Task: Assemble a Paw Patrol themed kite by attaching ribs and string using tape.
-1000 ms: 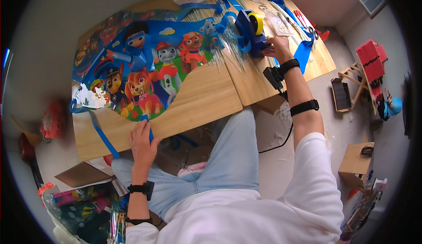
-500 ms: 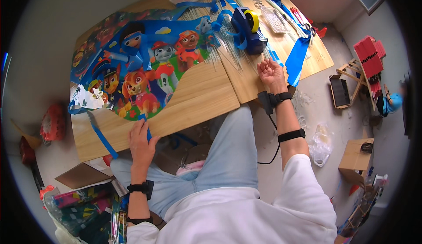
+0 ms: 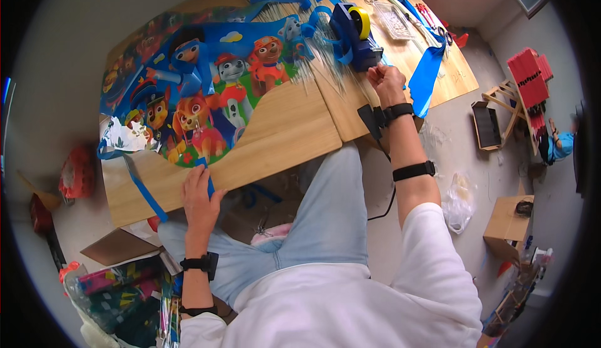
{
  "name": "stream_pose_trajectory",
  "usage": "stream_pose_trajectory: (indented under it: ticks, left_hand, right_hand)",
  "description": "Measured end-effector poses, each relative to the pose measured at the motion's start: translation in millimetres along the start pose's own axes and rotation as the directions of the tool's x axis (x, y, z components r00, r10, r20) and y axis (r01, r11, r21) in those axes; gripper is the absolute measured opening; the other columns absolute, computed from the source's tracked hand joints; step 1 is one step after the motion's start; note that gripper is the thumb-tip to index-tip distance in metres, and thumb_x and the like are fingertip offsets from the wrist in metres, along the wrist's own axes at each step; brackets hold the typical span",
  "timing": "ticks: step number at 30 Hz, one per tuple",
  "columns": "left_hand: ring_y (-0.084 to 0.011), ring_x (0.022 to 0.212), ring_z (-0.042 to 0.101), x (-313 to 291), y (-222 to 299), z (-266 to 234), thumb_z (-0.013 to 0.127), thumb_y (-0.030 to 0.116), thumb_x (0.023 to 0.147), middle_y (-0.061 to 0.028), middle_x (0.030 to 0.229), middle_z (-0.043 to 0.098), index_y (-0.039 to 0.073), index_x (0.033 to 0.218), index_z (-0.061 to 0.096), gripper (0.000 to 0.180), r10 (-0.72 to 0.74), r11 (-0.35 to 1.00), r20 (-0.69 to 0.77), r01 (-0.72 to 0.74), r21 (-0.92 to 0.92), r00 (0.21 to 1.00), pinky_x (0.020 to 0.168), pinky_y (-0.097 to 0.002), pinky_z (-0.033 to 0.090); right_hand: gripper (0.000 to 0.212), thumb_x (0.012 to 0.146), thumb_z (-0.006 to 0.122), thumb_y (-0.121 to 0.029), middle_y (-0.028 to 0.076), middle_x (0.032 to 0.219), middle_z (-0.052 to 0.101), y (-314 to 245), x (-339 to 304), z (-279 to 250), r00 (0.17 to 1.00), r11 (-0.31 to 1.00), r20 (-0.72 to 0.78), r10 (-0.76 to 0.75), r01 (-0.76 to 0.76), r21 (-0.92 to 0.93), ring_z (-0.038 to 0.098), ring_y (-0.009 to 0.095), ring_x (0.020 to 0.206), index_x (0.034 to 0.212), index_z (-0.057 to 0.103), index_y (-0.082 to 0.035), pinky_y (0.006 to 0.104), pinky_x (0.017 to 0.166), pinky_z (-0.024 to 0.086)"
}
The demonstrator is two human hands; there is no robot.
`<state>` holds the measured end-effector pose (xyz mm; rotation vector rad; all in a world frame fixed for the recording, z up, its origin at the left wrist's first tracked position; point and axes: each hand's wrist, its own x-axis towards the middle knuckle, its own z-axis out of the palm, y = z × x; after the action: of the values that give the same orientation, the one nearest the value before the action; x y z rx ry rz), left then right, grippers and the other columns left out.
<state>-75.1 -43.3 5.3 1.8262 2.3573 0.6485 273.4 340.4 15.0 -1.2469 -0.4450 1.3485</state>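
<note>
A: Left hand status?

B: Left hand is at the front edge of the light wood-grain table, fingers over a narrow flat blue strip. Fingers nearly straight, thumb apart. Can't tell if the strip is pinched or just pressed down.

A: Where's the strip relative to the sheet?

B: Upper end meets the lower edge of the glossy multicoloured cartoon-print sheet; lower part shows beside the thumb. Sheet lies flat on the table's left part, curved cut edge toward the person.

A: Right hand?

B: Right hand is at the near end of the dark-blue tape dispenser with a yellow-cored roll. Fingers curled in, narrow gap. Contact unclear, can't tell if there's tape between the fingertips.

A: Around it?

B: Thin clear rods left of the dispenser, partly beside the sheet. Clear shallow plastic box to its right. Wide shiny blue band right of the right hand, dark-handled scissors near its upper part.
</note>
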Motion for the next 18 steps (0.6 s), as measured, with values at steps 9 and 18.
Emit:
stream_pose_trajectory:
  ticks: [9, 18]
  left_hand:
    - [-0.0311, 0.127, 0.046, -7, -2, -5, 0.078, 0.021, 0.072, -0.0120, 0.135, 0.053, -0.001, 0.122, 0.058, 0.059, -0.057, 0.998, 0.003, 0.057, 0.019, 0.998, 0.107, -0.0481, 0.031]
    - [-0.0313, 0.126, 0.045, -1, 3, -5, 0.078, 0.024, 0.073, -0.0119, 0.134, 0.048, 0.001, 0.123, 0.058, 0.058, -0.074, 0.997, 0.016, 0.074, 0.013, 0.997, 0.107, -0.0539, 0.029]
  right_hand:
    - [0.010, 0.085, 0.049, -0.006, 0.013, 0.068, 0.059, 25, 10, 12, 0.919, 0.901, -0.372, -0.129, -0.048, -0.431, 0.058, 0.022, 0.046, 0.085, 0.055, 0.001, 0.0354, 0.041, 0.047]
    - [0.006, 0.084, 0.065, -0.008, -0.001, 0.075, 0.059, 16, -105, 76, 0.626, 0.696, 0.779, 0.033, 0.545, -0.467, 0.055, 0.007, 0.072, 0.085, 0.066, -0.001, 0.0226, 0.064, 0.043]
